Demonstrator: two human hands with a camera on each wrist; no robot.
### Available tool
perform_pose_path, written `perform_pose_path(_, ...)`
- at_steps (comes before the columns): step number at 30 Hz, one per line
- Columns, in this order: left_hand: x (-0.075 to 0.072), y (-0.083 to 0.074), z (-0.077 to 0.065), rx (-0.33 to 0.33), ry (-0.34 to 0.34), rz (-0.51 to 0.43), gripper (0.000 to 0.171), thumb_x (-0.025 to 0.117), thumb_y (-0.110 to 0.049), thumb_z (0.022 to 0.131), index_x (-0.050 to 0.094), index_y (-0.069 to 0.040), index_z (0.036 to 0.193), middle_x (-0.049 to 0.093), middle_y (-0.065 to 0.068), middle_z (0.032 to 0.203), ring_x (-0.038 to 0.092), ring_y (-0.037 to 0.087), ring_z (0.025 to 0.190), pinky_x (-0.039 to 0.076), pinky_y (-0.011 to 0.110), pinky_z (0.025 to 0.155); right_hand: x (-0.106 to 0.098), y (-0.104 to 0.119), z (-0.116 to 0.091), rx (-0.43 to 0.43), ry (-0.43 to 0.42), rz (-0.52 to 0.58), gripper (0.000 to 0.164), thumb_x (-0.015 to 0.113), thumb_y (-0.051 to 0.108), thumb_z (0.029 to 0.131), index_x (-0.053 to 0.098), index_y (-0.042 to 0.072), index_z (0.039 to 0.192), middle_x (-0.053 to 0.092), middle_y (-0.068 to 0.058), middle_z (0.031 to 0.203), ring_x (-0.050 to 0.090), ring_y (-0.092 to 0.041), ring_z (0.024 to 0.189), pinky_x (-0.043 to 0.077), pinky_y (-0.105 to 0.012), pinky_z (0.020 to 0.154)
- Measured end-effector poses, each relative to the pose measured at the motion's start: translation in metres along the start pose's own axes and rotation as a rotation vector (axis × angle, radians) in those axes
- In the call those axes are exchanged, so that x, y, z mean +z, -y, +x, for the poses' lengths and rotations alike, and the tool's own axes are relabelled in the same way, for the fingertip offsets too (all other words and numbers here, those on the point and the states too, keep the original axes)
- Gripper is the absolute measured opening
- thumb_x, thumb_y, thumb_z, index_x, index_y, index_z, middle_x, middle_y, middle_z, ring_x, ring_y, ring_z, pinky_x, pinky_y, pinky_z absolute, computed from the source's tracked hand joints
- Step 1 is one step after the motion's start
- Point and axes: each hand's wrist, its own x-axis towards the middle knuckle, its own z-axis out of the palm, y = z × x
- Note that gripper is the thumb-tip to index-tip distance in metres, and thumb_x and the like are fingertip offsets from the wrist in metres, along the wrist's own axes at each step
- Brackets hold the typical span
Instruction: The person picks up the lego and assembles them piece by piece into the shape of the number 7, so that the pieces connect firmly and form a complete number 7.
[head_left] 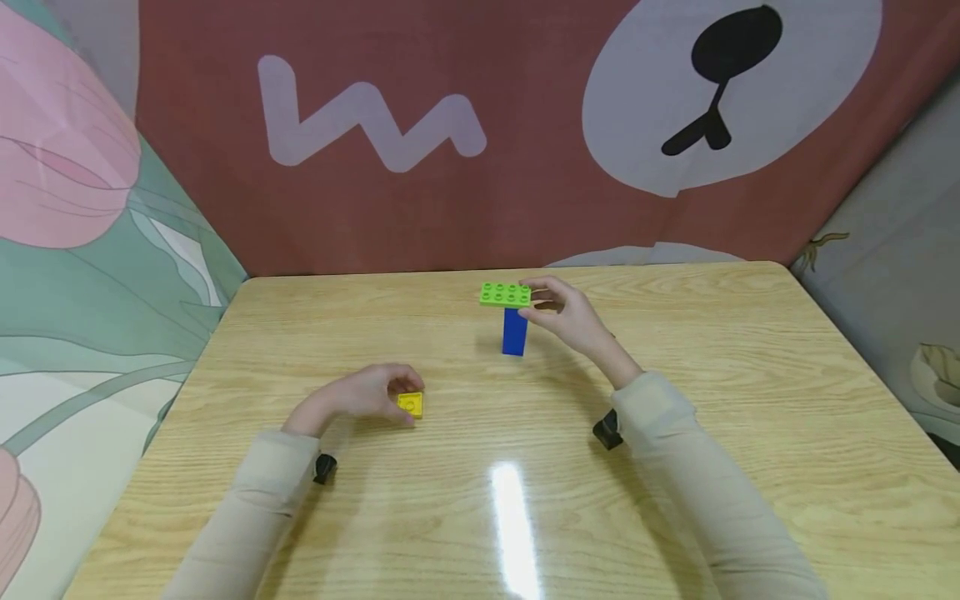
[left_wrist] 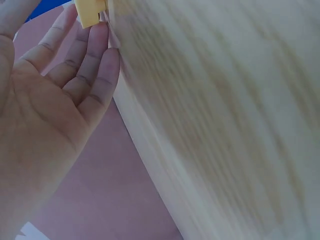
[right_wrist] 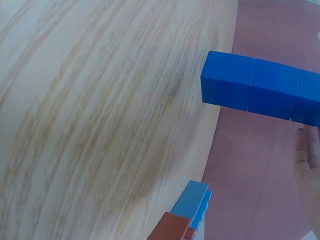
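My right hand (head_left: 573, 321) pinches the right end of a flat bright green brick (head_left: 504, 294) with studs on top. Directly below it stands a tall blue column (head_left: 514, 333), upright on the table. Close up in the right wrist view, the blue column (right_wrist: 250, 85) shows as several stacked blue bricks. Lower and to the left, my left hand (head_left: 367, 392) holds a small yellow brick (head_left: 410, 405) between thumb and fingers, low over the table. The left wrist view shows the fingertips against the yellow brick (left_wrist: 91, 12) at its top edge.
A light blue brick (right_wrist: 191, 201) and an orange-brown brick (right_wrist: 172, 227) appear only in the right wrist view. The wooden table (head_left: 450, 483) meets a printed brown cloth (head_left: 420, 225) at its back edge. Small black devices (head_left: 608, 430) sit under both wrists.
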Motion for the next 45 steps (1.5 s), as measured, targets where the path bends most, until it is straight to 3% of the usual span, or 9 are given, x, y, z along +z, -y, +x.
perform_pose_path(9, -0.001, 0.0, 0.001, 0.037, -0.023, 0.049, 0.039, 0.078, -0.02, 0.079, 0.062, -0.008, 0.112, 0.062, 0.004, 0.102, 0.052, 0.015, 0.092, 0.045, 0.029, 0.08, 0.001, -0.001, 0.001, -0.01, -0.001, -0.003, 0.047, 0.064, 0.017, 0.092, 0.05, 0.01, 0.136, 0.052, -0.013, 0.134, 0.053, -0.032, 0.121, 0.047, -0.046, 0.102)
perform_pose_path(18, -0.002, -0.003, 0.005, 0.062, -0.099, 0.013, 0.045, 0.074, -0.019, 0.084, 0.059, -0.01, 0.125, 0.061, 0.008, 0.111, 0.055, 0.02, 0.101, 0.05, 0.038, 0.091, -0.001, 0.0, 0.0, -0.022, 0.004, -0.007, 0.047, 0.065, 0.017, 0.092, 0.051, 0.009, 0.136, 0.053, -0.013, 0.135, 0.053, -0.032, 0.121, 0.045, -0.046, 0.104)
perform_pose_path(30, -0.003, -0.019, 0.015, 0.044, -0.213, -0.114, 0.04, 0.069, -0.015, 0.087, 0.052, -0.007, 0.122, 0.06, 0.015, 0.121, 0.058, 0.032, 0.117, 0.049, 0.043, 0.101, -0.001, 0.001, -0.001, -0.081, -0.013, -0.078, 0.052, 0.065, 0.018, 0.092, 0.047, 0.012, 0.14, 0.052, -0.012, 0.139, 0.052, -0.031, 0.124, 0.044, -0.046, 0.106)
perform_pose_path(34, -0.003, -0.022, 0.018, 0.048, -0.252, -0.15, 0.044, 0.069, -0.012, 0.086, 0.049, -0.003, 0.124, 0.057, 0.018, 0.125, 0.056, 0.035, 0.119, 0.046, 0.044, 0.105, 0.0, 0.001, -0.002, -0.134, -0.032, -0.152, 0.054, 0.065, 0.018, 0.091, 0.046, 0.013, 0.141, 0.049, -0.01, 0.142, 0.049, -0.031, 0.128, 0.042, -0.047, 0.108)
perform_pose_path(37, -0.004, -0.022, 0.021, 0.044, -0.267, -0.175, 0.047, 0.069, -0.011, 0.086, 0.048, 0.0, 0.127, 0.056, 0.018, 0.129, 0.055, 0.035, 0.121, 0.045, 0.044, 0.106, 0.002, 0.001, -0.003, -0.252, -0.059, -0.25, 0.053, 0.067, 0.014, 0.089, 0.049, 0.009, 0.139, 0.048, -0.011, 0.143, 0.047, -0.031, 0.131, 0.042, -0.048, 0.108)
perform_pose_path(42, -0.005, -0.024, 0.023, 0.04, -0.285, -0.208, 0.046, 0.07, -0.014, 0.086, 0.053, -0.003, 0.128, 0.057, 0.014, 0.129, 0.055, 0.033, 0.124, 0.045, 0.044, 0.106, 0.005, 0.002, -0.004, -0.559, -0.131, -0.498, 0.05, 0.071, 0.007, 0.085, 0.055, 0.0, 0.131, 0.052, -0.017, 0.139, 0.047, -0.033, 0.13, 0.044, -0.047, 0.107)
perform_pose_path(45, -0.005, -0.025, 0.024, 0.057, -0.318, -0.227, 0.045, 0.071, -0.015, 0.086, 0.055, -0.006, 0.128, 0.057, 0.013, 0.13, 0.056, 0.032, 0.122, 0.046, 0.044, 0.105, 0.006, 0.0, -0.004, -0.672, -0.163, -0.639, 0.048, 0.073, 0.006, 0.082, 0.059, -0.001, 0.128, 0.056, -0.017, 0.135, 0.051, -0.033, 0.128, 0.045, -0.046, 0.106)
